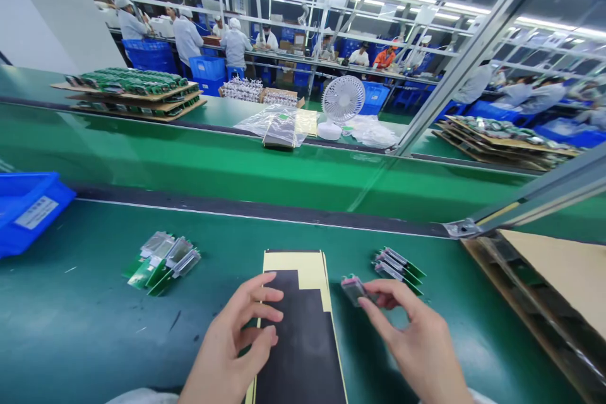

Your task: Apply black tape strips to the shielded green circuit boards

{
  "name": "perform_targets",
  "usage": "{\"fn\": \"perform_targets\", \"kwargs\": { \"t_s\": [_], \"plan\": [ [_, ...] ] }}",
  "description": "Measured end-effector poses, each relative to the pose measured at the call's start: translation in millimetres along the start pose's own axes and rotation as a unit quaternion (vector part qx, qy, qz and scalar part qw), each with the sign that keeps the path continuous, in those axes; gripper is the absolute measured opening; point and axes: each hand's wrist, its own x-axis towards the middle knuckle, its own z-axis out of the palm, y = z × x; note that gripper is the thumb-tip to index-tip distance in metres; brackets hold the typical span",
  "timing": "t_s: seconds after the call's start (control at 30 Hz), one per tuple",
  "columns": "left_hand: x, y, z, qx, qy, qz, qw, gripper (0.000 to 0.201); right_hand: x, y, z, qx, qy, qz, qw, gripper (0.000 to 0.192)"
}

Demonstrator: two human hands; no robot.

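Between thumb and fingers, my right hand pinches a small circuit board module with a grey rectangular part and a pinkish end, just above the green bench. My left hand is empty, its fingers curved and apart over the left edge of a sheet of black pads on yellow backing. Several pads are gone from the sheet's top, where bare yellow shows. Behind my right hand lies a small group of similar modules. Another cluster of green boards with grey parts rests to the left.
A blue bin stands at the left edge. Stacked cardboard trays fill the right side. Beyond the green partition, a shelf bears a white fan, plastic bags and stacked boards. A metal post rises right. People work farther back.
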Motion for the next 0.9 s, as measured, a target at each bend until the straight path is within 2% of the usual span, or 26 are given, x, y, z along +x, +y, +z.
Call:
{"fn": "perform_targets", "kwargs": {
  "t_s": [0.1, 0.2, 0.4, 0.5, 0.6, 0.67, 0.73, 0.83, 0.9],
  "plan": [
    [2, -1, -6.1, 0.015, -0.029, -0.007, 0.999, 0.033, 2, 31, -9, -0.184, 0.061, -0.118, 0.974, 0.016],
    [4, -1, -10.4, 0.034, -0.056, -0.014, 0.998, 0.03, 3, 47, -9, -0.276, 0.079, -0.159, 0.945, 0.02],
    [6, -1, -13.2, 0.092, -0.043, -0.001, 0.995, 0.026, 6, 49, -12, -0.302, 0.095, -0.156, 0.936, 0.015],
    [3, -3, -13.2, 0.178, -0.054, 0.037, 0.982, 0.028, 5, 41, -14, -0.291, 0.103, -0.159, 0.938, 0.015],
    [0, -11, -11.7, 0.327, -0.034, 0.102, 0.939, 0.038, -2, 20, -4, -0.201, 0.088, -0.156, 0.963, 0.016],
    [0, -17, -10.4, 0.425, -0.008, 0.139, 0.894, 0.044, -8, 2, 12, -0.114, 0.029, -0.142, 0.983, 0.021],
    [1, -22, -9.6, 0.503, 0.007, 0.179, 0.845, 0.048, -11, -14, 32, -0.066, -0.042, -0.125, 0.989, 0.026],
    [2, -26, -9.9, 0.581, 0.004, 0.245, 0.776, 0.045, -7, -29, 60, -0.071, -0.092, -0.131, 0.985, 0.03],
    [2, -25, -10.2, 0.61, 0.001, 0.267, 0.746, 0.042, -1, -32, 71, -0.09, -0.096, -0.144, 0.981, 0.032]
  ]
}}
